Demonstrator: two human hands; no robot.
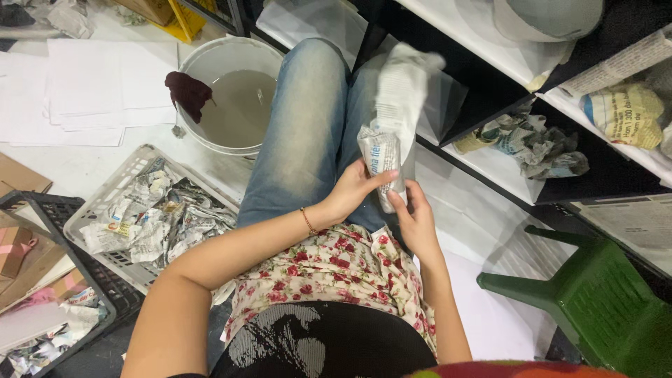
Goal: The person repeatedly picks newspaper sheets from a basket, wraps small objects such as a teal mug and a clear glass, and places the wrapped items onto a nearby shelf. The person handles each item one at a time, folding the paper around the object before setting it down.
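Fingers (381, 176): both hands, left hand (353, 187) and right hand (414, 220), clamped on newspaper-wrapped bundle (392, 119) above lap.
Done: crumpled paper filling basket (150, 210).
Left: bundle only partly wrapped; bucket (234, 98) beside knee.

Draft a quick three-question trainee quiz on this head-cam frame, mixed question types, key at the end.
1. True or false: both hands grip the newspaper-wrapped item over the person's lap.
2. What hangs over the rim of the white bucket? A) a dark red cloth B) a green stool C) a sheet of paper
3. Fill in: the grey basket at the person's left holds crumpled ____.

Key
1. True: the left hand and right hand both hold its lower end.
2. A: the dark red cloth drapes over the rim.
3. Newspaper: crumpled newspaper fills it.
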